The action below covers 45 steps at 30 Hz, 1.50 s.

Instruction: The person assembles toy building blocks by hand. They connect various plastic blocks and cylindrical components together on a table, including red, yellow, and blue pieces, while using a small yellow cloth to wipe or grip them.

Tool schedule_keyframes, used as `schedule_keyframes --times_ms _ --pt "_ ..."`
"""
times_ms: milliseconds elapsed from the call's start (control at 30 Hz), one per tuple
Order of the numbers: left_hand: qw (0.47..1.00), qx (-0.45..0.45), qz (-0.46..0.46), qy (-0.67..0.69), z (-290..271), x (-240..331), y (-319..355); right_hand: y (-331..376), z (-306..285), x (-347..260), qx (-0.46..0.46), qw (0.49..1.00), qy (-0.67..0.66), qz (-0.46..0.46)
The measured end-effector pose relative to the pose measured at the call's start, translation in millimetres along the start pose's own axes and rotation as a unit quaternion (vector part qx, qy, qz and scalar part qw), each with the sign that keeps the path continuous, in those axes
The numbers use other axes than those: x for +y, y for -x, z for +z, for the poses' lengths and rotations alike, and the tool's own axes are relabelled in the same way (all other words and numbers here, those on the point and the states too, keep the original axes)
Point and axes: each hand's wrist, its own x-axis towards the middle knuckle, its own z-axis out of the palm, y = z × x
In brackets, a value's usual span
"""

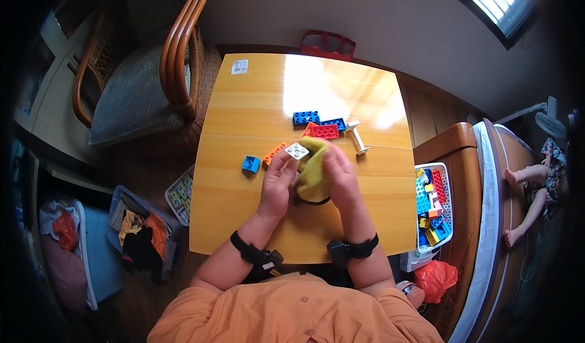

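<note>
In my left hand (277, 184) a white toy brick (297, 151) is pinched, its studs facing up. My right hand (341, 177) grips a yellow cloth (314, 175) that hangs beside the brick and touches it. Just beyond my hands lie a red brick (325, 132), two blue bricks, one of them a long blue brick (306, 118), and a white post-shaped piece (358, 138). An orange brick (274, 154) lies partly behind my left hand. Further left sits a small blue brick (250, 164).
The wooden table (244, 215) spans the middle. At its right stands a white basket (450, 203) of mixed bricks, with a red plastic bag (436, 281) below. A rattan armchair (134, 111) is at far left. Another person's legs (527, 203) rest on a bed at right.
</note>
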Motion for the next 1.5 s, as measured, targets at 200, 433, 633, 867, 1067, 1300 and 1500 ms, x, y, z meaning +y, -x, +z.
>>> schedule_keyframes --times_ms 200,433,633,867,1067,1300,1500 --pt "0.992 -0.064 0.108 -0.017 0 8 1 3 -4 13 -0.113 0.959 0.253 -0.053" --pt "0.998 -0.024 0.051 0.031 0 15 -2 9 3 -1 -0.189 0.873 0.445 -0.064" --pt "0.994 0.057 0.009 0.091 -3 5 -5 8 6 8 -0.124 0.847 0.491 -0.16" --pt "0.993 0.049 0.036 0.097 -3 9 -7 7 6 7 -0.057 0.855 0.471 -0.211" --pt "0.994 0.075 0.037 0.065 -4 11 -9 10 13 6 -0.125 0.849 0.487 -0.165" --pt "0.993 0.043 0.104 0.02 3 14 -7 1 -9 11 -0.029 0.846 0.491 -0.204" --pt "0.992 0.08 0.089 -0.04 -1 9 -6 -1 -7 4 0.111 0.893 0.362 -0.244"
